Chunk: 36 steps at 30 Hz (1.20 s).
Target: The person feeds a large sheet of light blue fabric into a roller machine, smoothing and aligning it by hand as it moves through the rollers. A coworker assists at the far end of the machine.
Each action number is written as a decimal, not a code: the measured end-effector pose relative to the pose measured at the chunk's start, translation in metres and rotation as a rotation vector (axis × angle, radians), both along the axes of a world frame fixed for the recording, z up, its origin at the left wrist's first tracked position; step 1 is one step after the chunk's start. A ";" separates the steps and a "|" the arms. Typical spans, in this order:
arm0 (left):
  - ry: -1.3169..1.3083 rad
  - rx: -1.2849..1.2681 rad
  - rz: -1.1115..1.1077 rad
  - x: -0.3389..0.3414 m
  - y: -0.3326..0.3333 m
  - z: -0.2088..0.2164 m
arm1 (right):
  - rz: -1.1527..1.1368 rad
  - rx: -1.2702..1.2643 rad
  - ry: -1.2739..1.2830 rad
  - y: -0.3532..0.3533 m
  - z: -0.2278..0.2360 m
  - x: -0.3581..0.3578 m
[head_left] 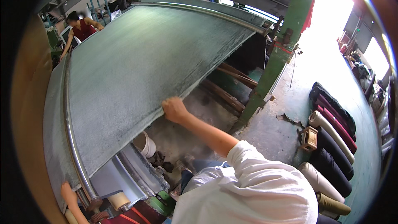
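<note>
A wide sheet of grey-green cloth (137,66) is stretched across a large machine, between a far metal bar and a near metal roller (70,120). My right hand (175,109) is closed round the cloth's near right edge, about midway along it, with the arm reached out. At the lower left, beside the roller's end, my left hand (69,194) has its fingers bent over the edge of the cloth. Part of that hand's grip is hidden.
Across the cloth, a person in a dark red top (83,29) reaches toward its far left edge. A green machine post (273,66) rises at the right. Below the cloth stands a white bucket (145,144). Several fabric rolls (331,141) and a small wooden stool (308,138) are on the floor.
</note>
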<state>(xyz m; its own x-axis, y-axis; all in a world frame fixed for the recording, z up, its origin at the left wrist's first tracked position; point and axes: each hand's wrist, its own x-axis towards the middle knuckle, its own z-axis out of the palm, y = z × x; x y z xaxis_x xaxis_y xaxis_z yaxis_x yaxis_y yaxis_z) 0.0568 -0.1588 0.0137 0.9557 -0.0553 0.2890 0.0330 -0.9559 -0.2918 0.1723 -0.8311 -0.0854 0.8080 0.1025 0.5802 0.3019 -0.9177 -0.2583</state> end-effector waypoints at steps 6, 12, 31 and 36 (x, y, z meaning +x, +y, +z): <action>0.135 0.123 0.283 -0.007 0.008 0.003 | 0.041 0.015 0.111 0.042 -0.015 -0.016; -0.004 0.062 0.141 -0.008 -0.002 0.002 | 0.090 -0.028 0.204 0.058 -0.016 -0.023; 0.239 0.152 0.337 -0.010 -0.006 0.013 | 0.253 0.007 0.167 0.117 -0.001 -0.033; -0.150 0.070 0.015 -0.008 0.019 -0.009 | 0.308 0.025 0.159 0.138 -0.005 -0.036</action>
<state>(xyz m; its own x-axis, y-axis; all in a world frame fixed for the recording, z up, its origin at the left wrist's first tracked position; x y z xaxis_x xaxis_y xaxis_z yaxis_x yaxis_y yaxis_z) 0.0485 -0.1396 0.0044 0.9031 -0.0661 0.4244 0.0954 -0.9325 -0.3483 0.1367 -0.6926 -0.0900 0.8220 0.3430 0.4545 0.5176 -0.7827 -0.3456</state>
